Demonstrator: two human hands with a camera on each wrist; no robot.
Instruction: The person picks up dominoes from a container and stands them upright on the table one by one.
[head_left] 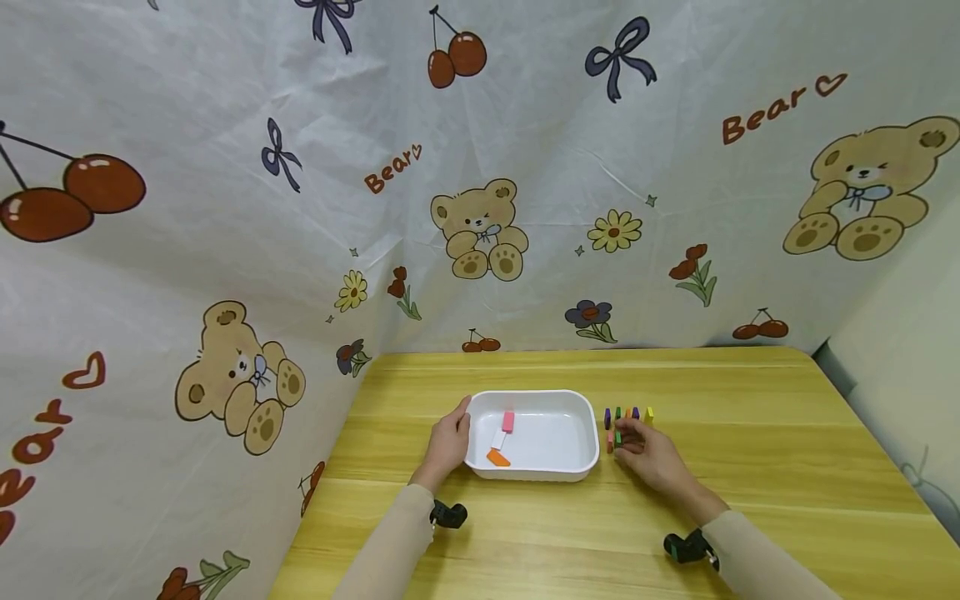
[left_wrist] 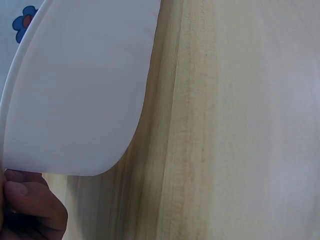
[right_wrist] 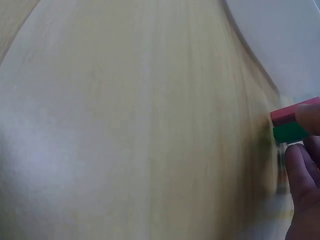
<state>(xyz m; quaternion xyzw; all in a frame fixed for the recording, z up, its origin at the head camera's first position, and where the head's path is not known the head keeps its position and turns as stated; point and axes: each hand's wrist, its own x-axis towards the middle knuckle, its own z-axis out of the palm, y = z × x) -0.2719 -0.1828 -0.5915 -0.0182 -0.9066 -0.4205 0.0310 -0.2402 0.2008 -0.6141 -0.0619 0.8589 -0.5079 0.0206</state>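
A shallow white plastic tray [head_left: 532,476] with rounded corners sits on the table; inside it lie a pink block [head_left: 508,422], a white block [head_left: 498,439] and an orange block [head_left: 498,457]. My left hand [head_left: 447,447] grips the tray's left end, and in the left wrist view its curled fingers [left_wrist: 37,202] are at the tray's edge. Just right of the tray, my right hand [head_left: 656,460] pinches a green block [right_wrist: 290,132] between thumb and fingers. A red block [right_wrist: 282,114] stands against the green one, partly covered by a digit.
Behind the right fingertips are more small blocks in a row, among them a purple block [head_left: 607,418] and a yellow block [head_left: 649,414]. The wood-patterned table [head_left: 570,533] meets a printed cloth [head_left: 547,292] along its back and left sides.
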